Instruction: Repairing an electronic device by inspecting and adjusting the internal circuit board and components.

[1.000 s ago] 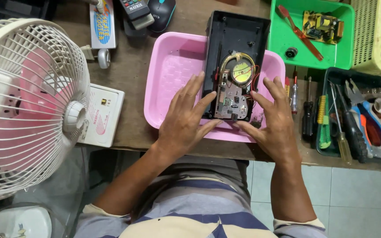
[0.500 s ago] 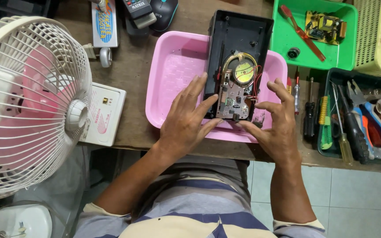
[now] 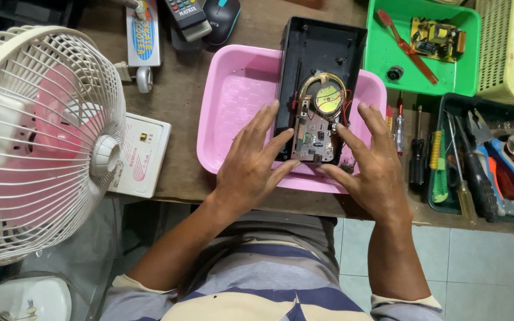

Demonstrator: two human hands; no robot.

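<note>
Worn wooden bench (image 3: 185,113) over a pale tiled floor, seen from above; clutter across the whole top

Lower frame: the person's striped shirt and both forearms reaching up to centre

Centre: left hand (image 3: 251,169) lies flat, fingers spread wide, fingertips on the left edge of an open black casing (image 3: 322,53) and thumb under the lower edge of its circuit board (image 3: 313,137). Right hand (image 3: 373,169) mirrors it on the right side, fingers fanned, index on the board's right edge. Neither hand closes round anything; both press and steady

Casing sits tilted in a pink tray (image 3: 239,101), lower end near the tray's front rim. Board lies in the casing's lower half, a round speaker (image 3: 327,95) with red wires just above it

Judgement: the step in hand looks like working the board in its shell, seating or freeing, cannot tell which. The next move calls for even pressure from both sides and care with the thin red leads

Right: screwdrivers (image 3: 414,154) beside a dark tool tray (image 3: 447,107). Left: white fan (image 3: 43,142), white box (image 3: 141,154)

Upper frame: green tray (image 3: 376,65) holding a second small board (image 3: 435,35), mouse (image 3: 221,12)
</note>
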